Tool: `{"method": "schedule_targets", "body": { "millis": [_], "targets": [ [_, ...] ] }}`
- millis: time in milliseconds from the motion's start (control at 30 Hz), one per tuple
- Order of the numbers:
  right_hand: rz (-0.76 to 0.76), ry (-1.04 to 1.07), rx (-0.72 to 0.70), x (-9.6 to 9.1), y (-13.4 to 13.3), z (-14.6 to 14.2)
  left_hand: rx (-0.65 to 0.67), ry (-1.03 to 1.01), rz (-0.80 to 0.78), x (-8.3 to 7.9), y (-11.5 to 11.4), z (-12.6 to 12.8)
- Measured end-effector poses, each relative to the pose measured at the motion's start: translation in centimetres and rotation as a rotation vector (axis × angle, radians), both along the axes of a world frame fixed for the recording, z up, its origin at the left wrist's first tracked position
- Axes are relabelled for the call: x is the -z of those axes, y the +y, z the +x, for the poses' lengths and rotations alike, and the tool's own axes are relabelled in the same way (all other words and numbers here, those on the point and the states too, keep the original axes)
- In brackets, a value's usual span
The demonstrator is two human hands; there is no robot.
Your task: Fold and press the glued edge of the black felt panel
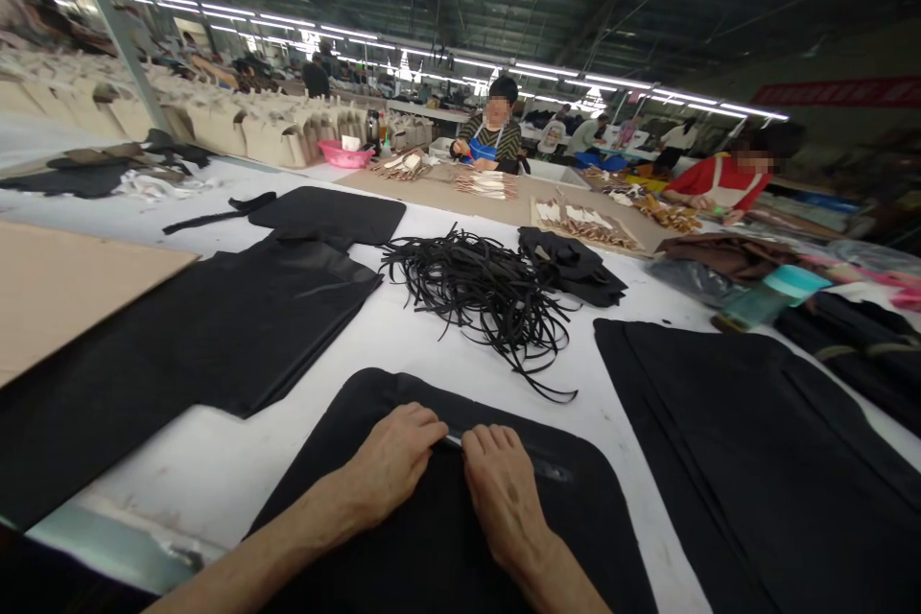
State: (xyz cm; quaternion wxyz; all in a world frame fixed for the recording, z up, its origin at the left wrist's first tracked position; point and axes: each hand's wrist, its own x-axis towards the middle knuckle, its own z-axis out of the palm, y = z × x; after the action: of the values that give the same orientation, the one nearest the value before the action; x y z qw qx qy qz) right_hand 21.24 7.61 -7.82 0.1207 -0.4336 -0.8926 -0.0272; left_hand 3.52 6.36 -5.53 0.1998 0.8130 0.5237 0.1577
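Observation:
A black fabric panel (403, 537) with rounded corners lies right in front of me on the white table (216, 470). My left hand (394, 457) and my right hand (504, 491) rest on it side by side, knuckles up, fingers curled down. Their fingertips press on a thin dark strip with a small shiny spot (452, 441) between the two hands; I cannot make out what it is. A zip-like line (551, 472) runs on the panel to the right of my right hand.
A tangle of black straps (489, 293) lies beyond the panel. Stacks of black fabric sit at left (216, 326) and right (755, 460). Brown cardboard (64, 288) is far left, a teal bottle (769, 295) at right. Two seated people (493, 139) work across the table.

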Motion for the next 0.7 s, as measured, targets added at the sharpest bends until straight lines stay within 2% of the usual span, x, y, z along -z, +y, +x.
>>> {"method": "schedule_targets", "body": {
  "millis": [100, 200, 500, 600, 700],
  "targets": [
    [-0.019, 0.030, 0.015, -0.5, 0.0, 0.4, 0.013, 0.152, 0.007, 0.2, 0.7, 0.5],
    [-0.088, 0.025, 0.039, -1.0, 0.1, 1.5, -0.005, 0.213, 0.006, 0.2, 1.1, 0.0],
    [-0.321, -0.101, 0.170, -1.8, 0.7, 9.7, -0.045, 0.246, -0.038, 0.4, 1.2, -3.3],
    [-0.356, -0.081, 0.176, -2.3, 0.5, 9.9, -0.061, 0.246, -0.072, 0.3, 1.4, -3.3],
    [-0.330, -0.041, 0.170, -2.5, 0.4, 8.4, -0.065, 0.243, -0.056, 0.2, 1.5, -2.4]
  ]
}}
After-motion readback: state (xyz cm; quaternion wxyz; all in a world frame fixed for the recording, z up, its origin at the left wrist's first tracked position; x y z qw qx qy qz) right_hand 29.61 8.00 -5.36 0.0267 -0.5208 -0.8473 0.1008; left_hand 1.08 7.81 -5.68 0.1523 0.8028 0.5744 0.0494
